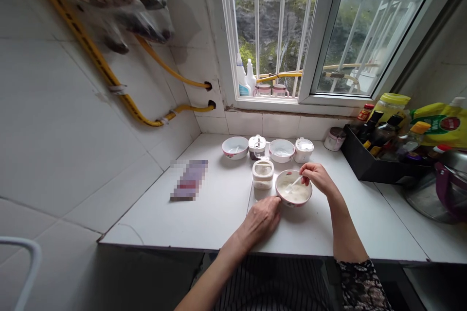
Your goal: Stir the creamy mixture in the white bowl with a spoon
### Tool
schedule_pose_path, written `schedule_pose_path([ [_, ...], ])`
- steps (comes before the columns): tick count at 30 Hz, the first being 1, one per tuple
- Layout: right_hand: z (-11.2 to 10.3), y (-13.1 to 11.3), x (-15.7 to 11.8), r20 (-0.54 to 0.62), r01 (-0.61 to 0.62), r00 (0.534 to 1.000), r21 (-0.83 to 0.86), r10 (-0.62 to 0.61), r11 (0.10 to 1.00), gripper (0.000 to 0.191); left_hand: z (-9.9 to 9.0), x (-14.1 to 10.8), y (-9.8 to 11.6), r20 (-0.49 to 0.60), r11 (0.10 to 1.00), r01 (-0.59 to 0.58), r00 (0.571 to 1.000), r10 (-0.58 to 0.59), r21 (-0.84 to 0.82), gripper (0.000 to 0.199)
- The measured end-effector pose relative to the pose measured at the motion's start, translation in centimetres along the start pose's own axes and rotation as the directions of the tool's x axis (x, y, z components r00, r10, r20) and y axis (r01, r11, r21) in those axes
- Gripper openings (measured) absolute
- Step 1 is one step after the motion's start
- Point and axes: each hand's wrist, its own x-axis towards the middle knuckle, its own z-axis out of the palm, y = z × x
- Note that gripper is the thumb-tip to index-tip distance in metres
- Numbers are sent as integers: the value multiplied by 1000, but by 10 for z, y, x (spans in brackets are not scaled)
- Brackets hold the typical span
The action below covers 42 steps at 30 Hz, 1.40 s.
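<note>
A white bowl (289, 200) with a floral pattern stands near the middle of the counter, holding a pale, creamy mixture. My right hand (315, 178) pinches the handle of a white spoon (296, 181), whose bowl end dips into the mixture. Against the bowl's lower left rim rests my left hand (263, 216), its fingers curled at the edge. A lidded container (263, 175) is just left of the bowl. Behind are a bowl with a spoon (235, 148), a dark-filled jar (257, 147), another white bowl (281, 150) and a white lidded jar (304, 149).
On the right, a black box (368, 167) holds several bottles, with a metal pot (430, 194) beside it. A blurred flat item (189, 181) lies on the left of the white counter (215, 214). The window (277, 34) is behind.
</note>
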Motion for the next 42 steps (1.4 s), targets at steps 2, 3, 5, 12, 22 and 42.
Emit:
schedule_pose_path([
  [2,-2,-2,-1,5,-20,1000,14,20,1000,11,1,0,0,-7,1000,22,1000,-22,-7,22],
  [3,-3,-3,-2,4,-30,1000,23,30,999,10,2,0,-1,-10,999,34,999,-34,-11,24],
  [5,-4,-6,-5,6,-50,999,41,50,998,10,3,0,-1,-14,998,55,998,-55,-18,26],
  [12,-7,-8,-13,16,-68,998,48,67,996,8,9,5,-6,-40,995,101,994,-102,-12,19],
  [22,0,-2,-40,-98,-60,992,139,74,988,12,10,4,-11,-141,993,118,983,-119,-12,11],
  [42,20,-26,6,-77,217,967,-261,-244,941,13,-8,-4,-6,-241,999,35,970,-28,23,29],
])
